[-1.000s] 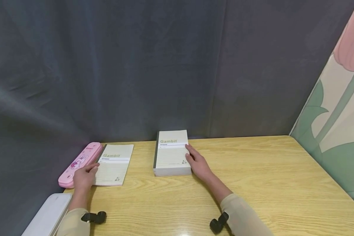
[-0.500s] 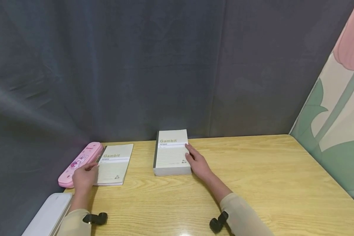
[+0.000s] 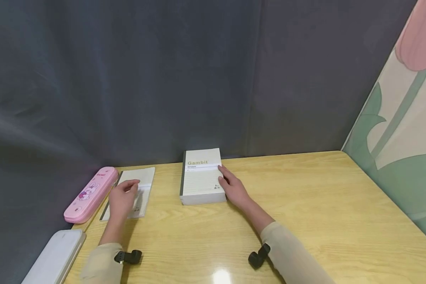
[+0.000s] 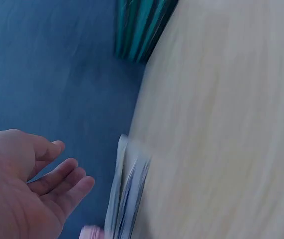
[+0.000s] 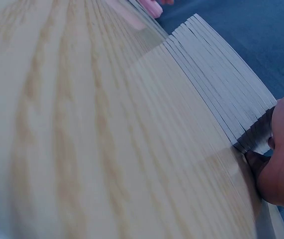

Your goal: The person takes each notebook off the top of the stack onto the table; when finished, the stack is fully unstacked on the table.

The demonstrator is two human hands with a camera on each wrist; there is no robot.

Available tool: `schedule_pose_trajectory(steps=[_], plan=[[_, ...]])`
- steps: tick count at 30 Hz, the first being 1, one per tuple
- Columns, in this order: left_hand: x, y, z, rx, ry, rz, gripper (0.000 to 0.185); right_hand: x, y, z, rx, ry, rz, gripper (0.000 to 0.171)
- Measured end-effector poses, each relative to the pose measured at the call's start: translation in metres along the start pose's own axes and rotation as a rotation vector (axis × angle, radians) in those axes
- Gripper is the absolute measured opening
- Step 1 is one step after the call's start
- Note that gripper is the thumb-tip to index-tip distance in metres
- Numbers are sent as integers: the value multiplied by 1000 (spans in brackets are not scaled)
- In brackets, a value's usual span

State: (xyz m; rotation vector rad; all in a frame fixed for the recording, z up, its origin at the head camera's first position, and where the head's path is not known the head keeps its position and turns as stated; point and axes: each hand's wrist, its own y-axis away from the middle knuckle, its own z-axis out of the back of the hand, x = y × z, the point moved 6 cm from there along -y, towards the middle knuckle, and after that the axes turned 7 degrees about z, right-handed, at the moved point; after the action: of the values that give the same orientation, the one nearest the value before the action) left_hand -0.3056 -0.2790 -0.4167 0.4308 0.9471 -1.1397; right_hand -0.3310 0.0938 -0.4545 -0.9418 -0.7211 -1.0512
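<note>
A thin "Gambit" notebook (image 3: 143,177) lies flat at the table's left, beside a pink pencil case (image 3: 90,193). My left hand (image 3: 122,197) is over the notebook's middle, fingers relaxed and holding nothing. In the left wrist view the empty left hand (image 4: 27,189) hovers beside the notebook's edge (image 4: 127,199), apart from it. A thick stack of the same notebooks (image 3: 200,177) stands at the table's back centre. My right hand (image 3: 232,188) rests against the stack's right side. In the right wrist view the right hand (image 5: 281,149) touches the stack's page edges (image 5: 216,74).
The wooden table (image 3: 323,205) is backed by a dark curtain (image 3: 163,79). A tulip-patterned panel (image 3: 394,118) closes off the right side. A white case (image 3: 55,256) lies at the near left corner, past the table's edge.
My left hand has moved right, from the edge by the pencil case to over the thin notebook, hiding its title. My right hand has stayed at the stack.
</note>
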Motion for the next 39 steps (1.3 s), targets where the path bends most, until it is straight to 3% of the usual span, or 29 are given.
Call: schedule_pose_trajectory(steps=[2,6,10,13,18,24,39], plan=[[-8,3,-15,60,26,-25,23,0,-2,0,6,1,1,50],[-21,11,-49,254,138,-31,32,0,-3,0,8,-4,-16,51],[-32,25,-85,476,291,20,52,-1,-3,1,-3,-23,-50,55],[-42,33,-106,584,355,67,64,-2,-4,1,-14,-35,-70,57],[-59,44,-126,650,367,85,66,-5,-4,-1,-20,-78,-115,58],[-58,48,-138,671,388,62,62,-4,-1,-2,-45,-156,-138,58],[-64,54,-144,692,429,33,60,-5,4,4,-86,-173,-122,57]])
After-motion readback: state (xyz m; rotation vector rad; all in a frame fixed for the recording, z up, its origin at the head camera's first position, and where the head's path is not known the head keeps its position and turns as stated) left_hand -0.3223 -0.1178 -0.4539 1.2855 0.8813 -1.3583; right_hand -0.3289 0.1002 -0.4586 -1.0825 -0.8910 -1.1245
